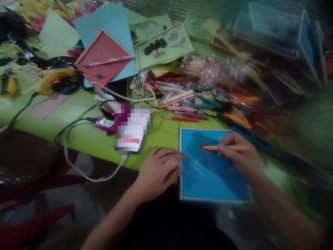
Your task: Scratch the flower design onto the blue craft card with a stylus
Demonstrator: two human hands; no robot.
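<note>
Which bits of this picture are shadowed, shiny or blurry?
Head view: dim light overall; a dark shadow covers much of the blue board around the right hand; clear plastic glints beyond it; framed panels at upper right smear into blur; coarse squares mask the phone screen.

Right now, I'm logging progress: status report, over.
Right hand gripping orange pen, tip at framed blue panel. Left hand on its left edge. Red pen beyond far edge.
</note>
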